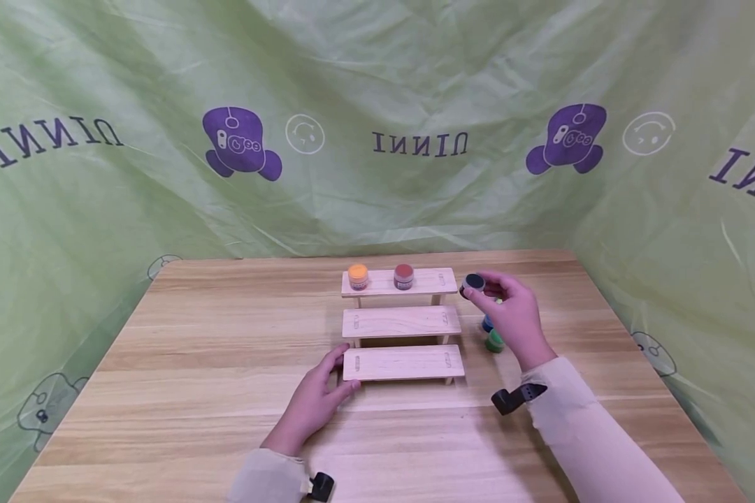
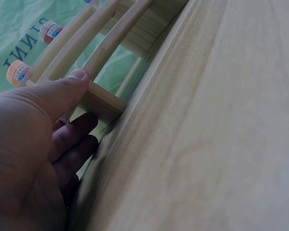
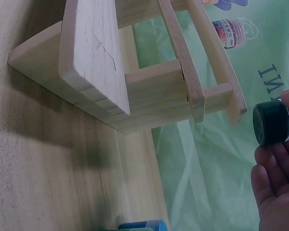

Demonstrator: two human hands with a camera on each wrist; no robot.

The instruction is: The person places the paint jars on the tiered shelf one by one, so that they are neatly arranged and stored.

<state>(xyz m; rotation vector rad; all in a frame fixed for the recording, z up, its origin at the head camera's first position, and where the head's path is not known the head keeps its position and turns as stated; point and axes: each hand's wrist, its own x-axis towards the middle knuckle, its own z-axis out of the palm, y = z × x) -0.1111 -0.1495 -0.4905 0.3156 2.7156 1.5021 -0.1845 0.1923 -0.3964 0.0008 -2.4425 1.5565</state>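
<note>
A three-tier wooden step rack (image 1: 403, 363) stands on the table. My left hand (image 1: 317, 398) holds the left end of its lowest tier; in the left wrist view the thumb (image 2: 69, 89) lies on the tier's edge, with the other fingers beside and below it. My right hand (image 1: 512, 318) pinches a small paint jar with a dark lid (image 1: 474, 282) in the air, just right of the top tier. That dark lid (image 3: 270, 122) also shows in the right wrist view. On the top tier sit an orange paint jar (image 1: 358, 276) and a red paint jar (image 1: 404, 276).
Right of the rack, a green-lidded jar (image 1: 494, 341) and a blue jar (image 1: 487, 323) stand on the table, partly hidden by the right hand. Bare wooden tabletop (image 1: 214, 349) extends left. A green printed curtain (image 1: 327, 202) hangs behind and at both sides.
</note>
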